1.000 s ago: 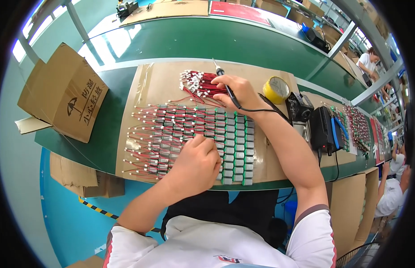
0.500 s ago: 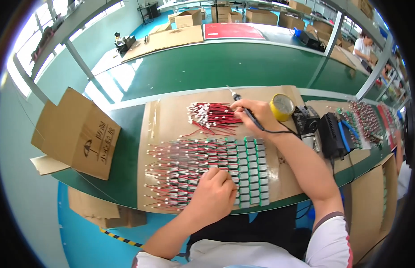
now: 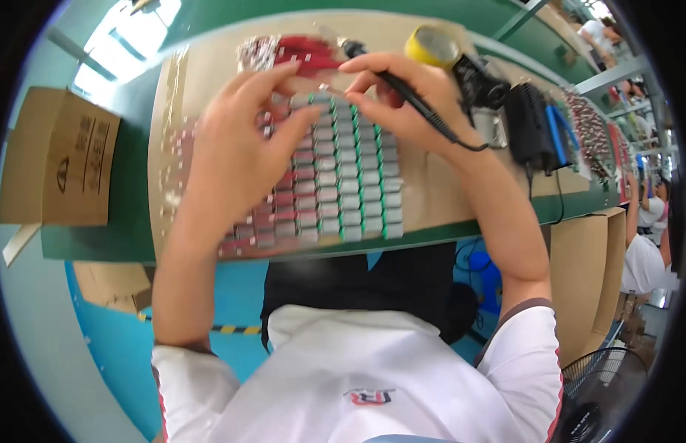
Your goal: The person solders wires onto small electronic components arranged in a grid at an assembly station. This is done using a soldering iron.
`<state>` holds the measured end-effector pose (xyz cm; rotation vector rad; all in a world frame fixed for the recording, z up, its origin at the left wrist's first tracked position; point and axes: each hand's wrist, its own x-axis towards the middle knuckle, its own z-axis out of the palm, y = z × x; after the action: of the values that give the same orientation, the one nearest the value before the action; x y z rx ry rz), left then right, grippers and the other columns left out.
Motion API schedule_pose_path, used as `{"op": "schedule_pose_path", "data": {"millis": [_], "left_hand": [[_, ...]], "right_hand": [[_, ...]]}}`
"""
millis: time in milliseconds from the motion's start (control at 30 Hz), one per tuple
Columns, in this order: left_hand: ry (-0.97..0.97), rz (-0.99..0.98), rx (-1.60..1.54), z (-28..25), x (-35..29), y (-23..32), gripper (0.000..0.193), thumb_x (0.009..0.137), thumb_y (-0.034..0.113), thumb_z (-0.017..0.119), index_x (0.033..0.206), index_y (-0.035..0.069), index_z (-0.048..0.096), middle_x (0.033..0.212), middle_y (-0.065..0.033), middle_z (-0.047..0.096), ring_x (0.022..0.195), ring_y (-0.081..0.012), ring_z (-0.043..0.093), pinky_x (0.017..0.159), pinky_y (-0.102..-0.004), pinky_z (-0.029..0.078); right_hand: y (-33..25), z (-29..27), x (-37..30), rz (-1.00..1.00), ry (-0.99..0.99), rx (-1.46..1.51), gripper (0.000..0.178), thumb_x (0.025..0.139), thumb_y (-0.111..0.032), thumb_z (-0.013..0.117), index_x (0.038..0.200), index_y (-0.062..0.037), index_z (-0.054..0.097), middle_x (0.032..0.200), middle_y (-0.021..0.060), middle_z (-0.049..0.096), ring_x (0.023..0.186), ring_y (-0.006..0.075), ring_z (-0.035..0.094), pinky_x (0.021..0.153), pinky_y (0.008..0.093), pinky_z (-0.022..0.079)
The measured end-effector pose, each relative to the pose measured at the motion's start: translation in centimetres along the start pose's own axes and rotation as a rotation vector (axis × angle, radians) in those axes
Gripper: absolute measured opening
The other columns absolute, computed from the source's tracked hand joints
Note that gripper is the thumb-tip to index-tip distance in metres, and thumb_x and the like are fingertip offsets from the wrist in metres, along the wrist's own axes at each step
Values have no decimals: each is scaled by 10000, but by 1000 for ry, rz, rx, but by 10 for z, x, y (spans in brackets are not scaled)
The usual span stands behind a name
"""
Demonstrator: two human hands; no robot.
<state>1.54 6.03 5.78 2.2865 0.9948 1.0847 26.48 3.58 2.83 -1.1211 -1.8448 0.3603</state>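
Observation:
My right hand is closed round the black handle of a soldering iron, whose tip end lies toward the wire pile. Close to its thumb and fingertips is a small pale piece, perhaps a wire connector, blurred. Over the left part of the rows, my left hand is raised with thumb and fingers apart, nothing visible between them. Beneath both hands lie rows of small grey cells with green ends, many with red and black leads. Beyond them rests a pile of red wires with white connectors.
A yellow round tin stands beyond my right hand, beside a black device and a black box with blue-handled tool. An open carton is at the left. More parts and people are at the right.
The view has tipped downward. My left hand has left the cell rows' lower part, moved away from me and spread its fingers near the wire pile. My right hand keeps the soldering iron.

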Motion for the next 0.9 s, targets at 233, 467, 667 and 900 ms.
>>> {"op": "schedule_pose_path", "data": {"millis": [233, 467, 667, 900], "left_hand": [[-204, -86, -182, 17, -14, -7, 125, 906, 61, 799, 1012, -5, 796, 878, -84, 761, 723, -129, 644, 653, -279, 505], [-200, -254, -280, 13, -22, -12, 155, 943, 134, 799, 975, -13, 762, 788, -14, 728, 689, -48, 592, 622, -231, 475], [-209, -218, -348, 15, -38, -7, 169, 914, 118, 814, 1008, -16, 772, 906, -42, 778, 776, -55, 651, 645, -222, 501], [-279, -351, -419, 21, -47, 10, 224, 918, 69, 834, 1121, -21, 801, 968, -68, 802, 872, -95, 732, 794, -251, 600]], "right_hand": [[-9, 18, -36, -53, 7, 162, 378, 859, -17, 826, 1218, -123, 767, 833, -39, 736, 623, 19, 519, 560, 192, 449], [-4, -2, -50, 83, 1, 158, 364, 883, -52, 819, 1230, -148, 770, 874, -52, 734, 654, 16, 519, 600, 191, 460], [-5, 3, -53, 100, -21, 266, 391, 898, -13, 828, 1272, -91, 745, 919, -54, 746, 710, -24, 510, 619, 157, 398], [-27, 11, -60, 126, -54, 269, 351, 889, -70, 847, 1230, -117, 777, 871, -21, 752, 669, 12, 532, 608, 184, 447]]}}
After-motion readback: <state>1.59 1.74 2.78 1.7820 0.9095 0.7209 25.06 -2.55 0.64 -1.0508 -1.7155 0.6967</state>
